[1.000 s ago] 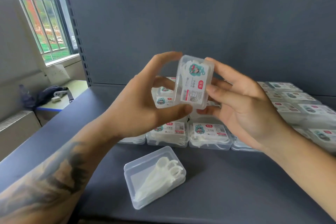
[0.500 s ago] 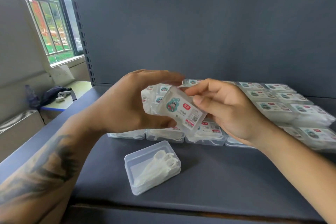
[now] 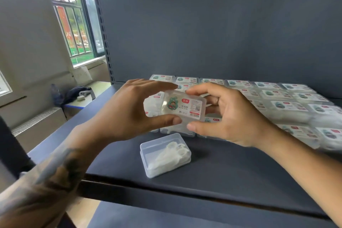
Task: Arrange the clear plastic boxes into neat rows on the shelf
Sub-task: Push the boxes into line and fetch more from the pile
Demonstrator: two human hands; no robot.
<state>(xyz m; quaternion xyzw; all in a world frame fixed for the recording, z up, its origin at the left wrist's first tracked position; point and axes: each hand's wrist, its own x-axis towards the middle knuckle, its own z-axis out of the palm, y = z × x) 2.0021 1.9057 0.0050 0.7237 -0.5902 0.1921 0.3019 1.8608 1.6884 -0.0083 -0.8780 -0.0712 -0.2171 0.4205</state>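
Observation:
A clear plastic box (image 3: pixel 184 108) with a printed label facing me is held level above the shelf. My left hand (image 3: pixel 127 111) pinches its left end between thumb and fingers. My right hand (image 3: pixel 229 114) pinches its right end the same way. Behind and under the held box, several labelled boxes (image 3: pixel 288 105) lie in rows across the dark grey shelf (image 3: pixel 231 168). One unlabelled clear box (image 3: pixel 165 154) of white floss picks lies skewed on the shelf, nearer to me than the rows and apart from them.
The shelf's dark back panel (image 3: pixel 212 31) rises behind the rows. Its front edge (image 3: pixel 166 196) runs below the loose box, with a lower shelf beneath. A perforated upright (image 3: pixel 102 29) stands at the left; beyond it are a window, a radiator and a low table with clutter.
The held box has turned from tilted to level with its label facing me, and both hands now pinch it by its ends. The view has pulled back and shows more of the rows.

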